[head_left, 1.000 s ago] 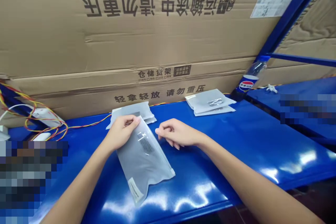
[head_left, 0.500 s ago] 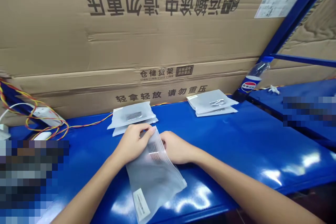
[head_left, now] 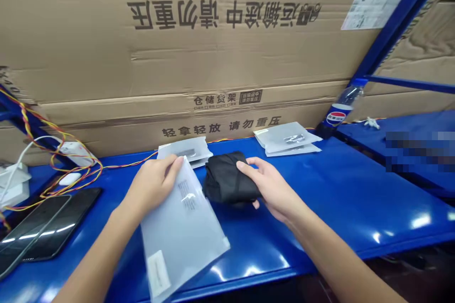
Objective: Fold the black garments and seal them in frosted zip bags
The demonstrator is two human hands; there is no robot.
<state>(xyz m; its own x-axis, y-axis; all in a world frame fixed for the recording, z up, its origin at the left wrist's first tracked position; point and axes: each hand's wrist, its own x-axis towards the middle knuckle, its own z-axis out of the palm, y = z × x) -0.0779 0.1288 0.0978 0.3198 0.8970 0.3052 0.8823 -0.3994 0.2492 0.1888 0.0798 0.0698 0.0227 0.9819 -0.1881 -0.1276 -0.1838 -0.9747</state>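
My left hand [head_left: 154,182] pinches the top corner of a frosted zip bag [head_left: 181,241], which slants down toward the table's front edge. Dark print shows near the bag's upper end and a white label sits at its lower corner. In my right hand [head_left: 268,184] is a folded black cloth bundle [head_left: 229,177], gripped at its right end with the thumb on top. The bundle is right beside the bag's zip edge, outside the bag. Behind my left hand lie stacked frosted bags [head_left: 190,147], partly covered by that hand and the held bag.
More frosted bags [head_left: 287,139] lie at the back, right of centre. A cola bottle [head_left: 337,111] stands by the blue shelf post [head_left: 387,23]. Tangled red and yellow wires [head_left: 53,170], a power strip [head_left: 76,151] and a dark phone [head_left: 46,227] are on the left. A large carton [head_left: 227,66] walls the back.
My right hand has come out from behind the bag and now holds the black bundle. My left hand has shifted left with the bag. The view has turned slightly left.
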